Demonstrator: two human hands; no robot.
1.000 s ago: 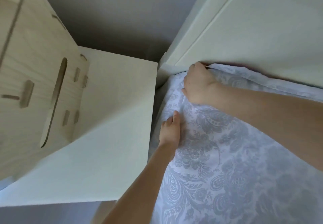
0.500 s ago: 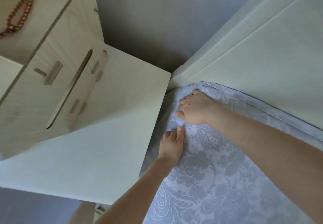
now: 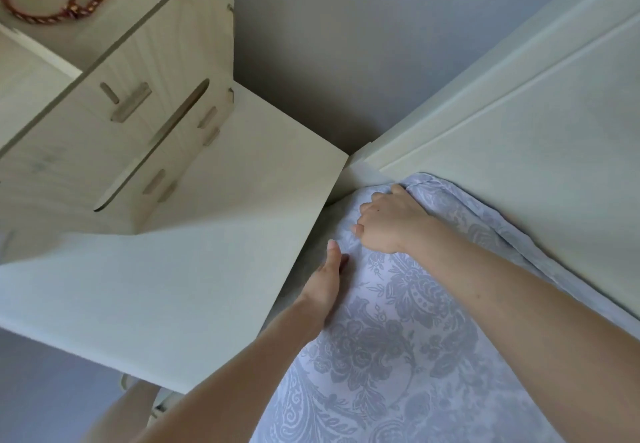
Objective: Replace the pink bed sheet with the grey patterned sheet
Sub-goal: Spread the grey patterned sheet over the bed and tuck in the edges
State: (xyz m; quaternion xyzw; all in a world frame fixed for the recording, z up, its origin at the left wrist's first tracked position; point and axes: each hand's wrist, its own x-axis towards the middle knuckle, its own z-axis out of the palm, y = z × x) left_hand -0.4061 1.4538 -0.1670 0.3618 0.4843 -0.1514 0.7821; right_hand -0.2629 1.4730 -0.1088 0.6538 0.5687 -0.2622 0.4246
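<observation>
Grey patterned sheet [image 3: 398,356] covers the bed across lower right of frame, no pink sheet in view; step looks like fitting its top corner, late in the task. White headboard [image 3: 519,124] runs along the right, and bedside cabinet [image 3: 173,287] sits tight on the left, leaving a narrow gap at mid frame that likely cramps tucking. Wooden organiser [image 3: 145,103] upper left. Right hand [image 3: 388,224] has fingers curled, bunching the sheet at the corner; left hand [image 3: 325,287] flat, fingers straight, pressing the sheet edge. Next, probably: push the corner down into the gap. Bead necklace [image 3: 52,3] top left, out of the way
</observation>
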